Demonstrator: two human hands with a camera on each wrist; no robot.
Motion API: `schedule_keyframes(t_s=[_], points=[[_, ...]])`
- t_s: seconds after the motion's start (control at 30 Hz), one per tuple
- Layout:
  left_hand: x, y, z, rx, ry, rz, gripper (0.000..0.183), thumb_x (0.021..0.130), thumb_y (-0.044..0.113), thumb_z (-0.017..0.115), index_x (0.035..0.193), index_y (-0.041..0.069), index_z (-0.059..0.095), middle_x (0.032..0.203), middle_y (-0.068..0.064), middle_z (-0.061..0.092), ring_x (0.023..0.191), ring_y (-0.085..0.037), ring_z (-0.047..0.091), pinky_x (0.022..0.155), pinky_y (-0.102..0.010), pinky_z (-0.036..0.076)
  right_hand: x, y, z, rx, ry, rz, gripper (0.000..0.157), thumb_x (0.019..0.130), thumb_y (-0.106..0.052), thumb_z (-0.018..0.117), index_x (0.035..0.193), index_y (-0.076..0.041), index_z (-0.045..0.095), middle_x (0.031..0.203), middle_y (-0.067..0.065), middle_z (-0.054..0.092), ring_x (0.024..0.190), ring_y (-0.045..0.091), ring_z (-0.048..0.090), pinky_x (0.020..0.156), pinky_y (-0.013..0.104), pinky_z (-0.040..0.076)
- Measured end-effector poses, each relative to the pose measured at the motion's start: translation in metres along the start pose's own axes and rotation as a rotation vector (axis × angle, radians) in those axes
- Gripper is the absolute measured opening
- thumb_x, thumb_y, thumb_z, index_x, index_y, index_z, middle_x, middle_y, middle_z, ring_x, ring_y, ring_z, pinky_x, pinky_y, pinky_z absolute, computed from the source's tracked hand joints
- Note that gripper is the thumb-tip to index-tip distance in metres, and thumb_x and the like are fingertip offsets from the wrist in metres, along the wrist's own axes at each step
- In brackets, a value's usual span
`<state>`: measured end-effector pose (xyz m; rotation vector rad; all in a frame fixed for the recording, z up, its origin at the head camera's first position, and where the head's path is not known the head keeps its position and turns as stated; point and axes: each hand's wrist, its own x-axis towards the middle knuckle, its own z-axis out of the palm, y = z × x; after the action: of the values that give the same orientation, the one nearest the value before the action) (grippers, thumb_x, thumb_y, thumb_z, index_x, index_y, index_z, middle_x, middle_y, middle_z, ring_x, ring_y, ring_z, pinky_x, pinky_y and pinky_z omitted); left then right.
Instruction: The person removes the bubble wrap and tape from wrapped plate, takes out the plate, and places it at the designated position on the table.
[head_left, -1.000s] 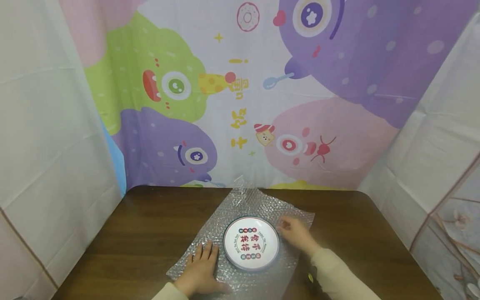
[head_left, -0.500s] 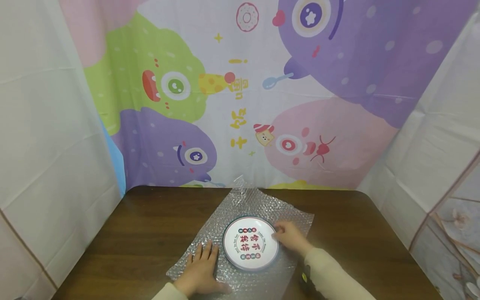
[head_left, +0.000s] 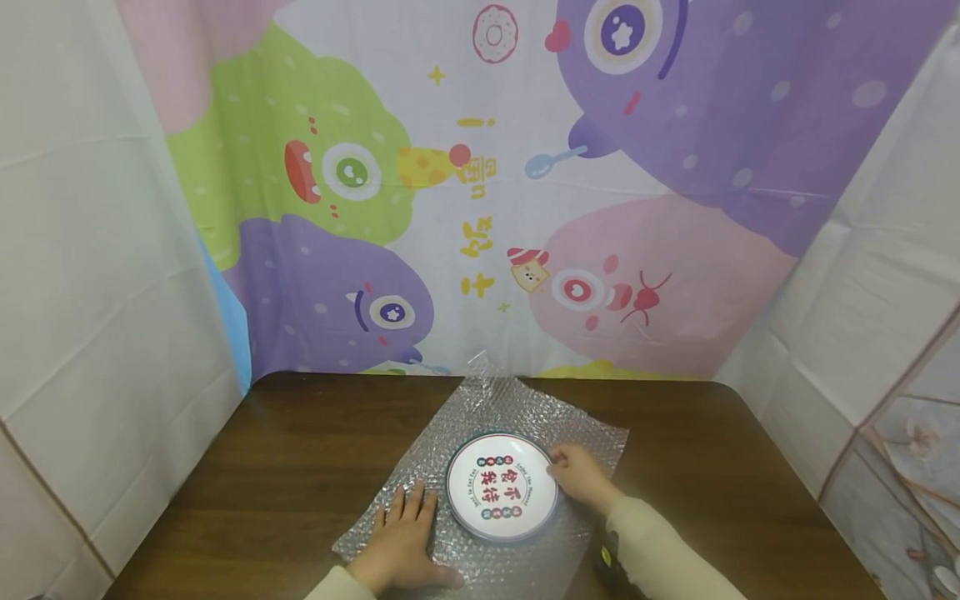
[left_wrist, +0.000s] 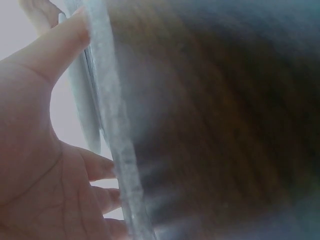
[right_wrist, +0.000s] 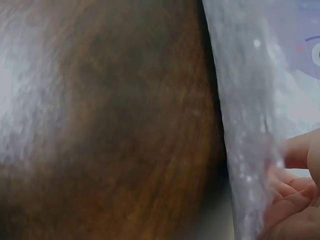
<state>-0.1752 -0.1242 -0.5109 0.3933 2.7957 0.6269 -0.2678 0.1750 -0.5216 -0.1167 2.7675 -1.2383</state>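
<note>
A white round plate (head_left: 502, 487) with a dark rim and red lettering lies face up on a sheet of bubble wrap (head_left: 525, 408). To its left, my left hand (head_left: 401, 537) rests on the wrap with fingers spread, apart from the rim. My right hand (head_left: 585, 475) pinches the plate's right rim, its thumb on the upper side and the other fingers curled. In the left wrist view the plate (left_wrist: 82, 100) appears edge-on beyond the left thumb. The right wrist view has the right hand (right_wrist: 295, 200) beside the bubble wrap (right_wrist: 245, 100); there the fingertips are partly hidden.
The brown wooden table (head_left: 300, 450) extends on both sides of the wrap. Behind it hangs a curtain (head_left: 480, 208) printed with cartoon monsters. White panels flank the table, the right one (head_left: 817, 350) close to the table's edge.
My right hand has moved left from beside the plate and taken hold of its right rim. The left hand and the bubble wrap have stayed nearly still.
</note>
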Motion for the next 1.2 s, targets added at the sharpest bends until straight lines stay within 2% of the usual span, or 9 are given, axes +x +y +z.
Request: schedule_keyframes(t_s=[0.2,0.4,0.53,0.9,1.2], points=[[0.0,0.0,-0.001,0.005,0.0,0.001,0.127,0.058,0.071,0.078,0.149,-0.003,0.032,0.159,-0.028,0.02,0.144,-0.056,0.013,0.108,-0.077,0.013,0.001,0.0,0.002,0.007,0.012,-0.024,0.027,0.088,-0.004,0.059,0.111,0.01,0.062,0.092,0.019,0.071,0.084,0.028,0.068,0.076,0.043,0.057],[-0.001,0.001,-0.002,0.003,-0.016,-0.009,0.126,0.059,0.07,0.078,0.15,-0.002,0.031,0.16,-0.028,0.018,0.145,-0.056,0.011,0.108,-0.077,0.013,-0.002,0.0,0.0,0.05,0.039,-0.08,0.028,0.09,-0.004,0.053,0.111,0.014,0.058,0.091,0.022,0.069,0.079,0.025,0.066,0.073,0.04,0.057],[-0.001,0.001,-0.003,0.007,-0.02,-0.01,0.125,0.06,0.07,0.078,0.15,-0.002,0.03,0.16,-0.028,0.017,0.144,-0.056,0.011,0.108,-0.077,0.013,-0.001,0.003,-0.005,0.099,0.053,-0.048,0.028,0.091,-0.003,0.051,0.114,0.014,0.057,0.095,0.024,0.069,0.084,0.031,0.068,0.077,0.043,0.057],[-0.002,0.002,-0.002,0.018,0.002,0.0,0.126,0.059,0.07,0.078,0.15,-0.002,0.031,0.159,-0.028,0.019,0.144,-0.056,0.013,0.108,-0.077,0.013,-0.001,0.017,-0.044,0.09,0.135,-0.008,0.036,0.095,-0.004,0.049,0.126,0.015,0.051,0.109,0.033,0.065,0.095,0.037,0.067,0.082,0.043,0.057],[-0.002,0.003,0.0,0.009,0.002,0.0,0.124,0.06,0.069,0.078,0.15,-0.002,0.03,0.159,-0.028,0.018,0.144,-0.056,0.012,0.107,-0.077,0.013,-0.012,0.042,-0.083,0.096,0.175,0.079,0.039,0.1,-0.012,0.044,0.132,0.011,0.045,0.121,0.035,0.059,0.109,0.043,0.061,0.093,0.051,0.051]])
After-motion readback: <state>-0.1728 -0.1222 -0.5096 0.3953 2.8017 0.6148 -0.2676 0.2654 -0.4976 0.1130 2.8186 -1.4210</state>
